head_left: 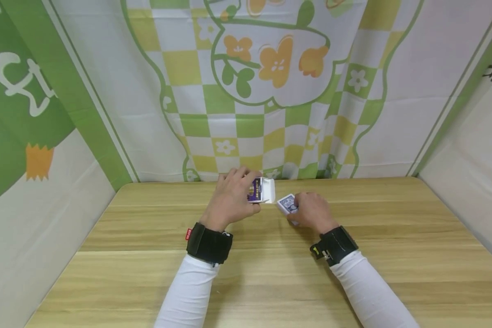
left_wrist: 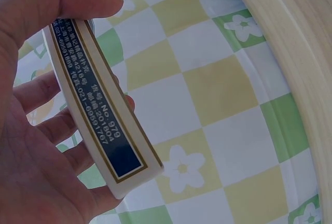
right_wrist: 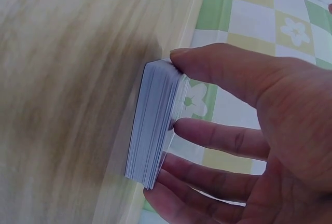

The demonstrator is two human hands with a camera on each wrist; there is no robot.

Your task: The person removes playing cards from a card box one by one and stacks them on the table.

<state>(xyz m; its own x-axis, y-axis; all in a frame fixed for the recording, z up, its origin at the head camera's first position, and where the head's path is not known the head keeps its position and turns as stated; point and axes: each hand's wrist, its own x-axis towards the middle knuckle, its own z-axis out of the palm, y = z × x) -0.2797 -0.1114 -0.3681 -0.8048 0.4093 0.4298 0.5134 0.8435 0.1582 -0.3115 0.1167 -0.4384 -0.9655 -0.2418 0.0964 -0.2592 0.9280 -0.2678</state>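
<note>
My left hand holds a playing-card box by its edges, above the back part of the table. Its white flap stands open toward the right. In the left wrist view, thumb and fingers grip the box by its sides, and a dark blue printed panel shows. To the right, my right hand pinches a deck of playing cards with blue-and-white backs. The right wrist view shows the white edges of the stacked deck between thumb and fingers, close over the wood.
A wooden table spans the area under both hands. Behind its back edge hangs a checked, flowered curtain. More fabric hangs at the left and right sides. Black bands circle both wrists.
</note>
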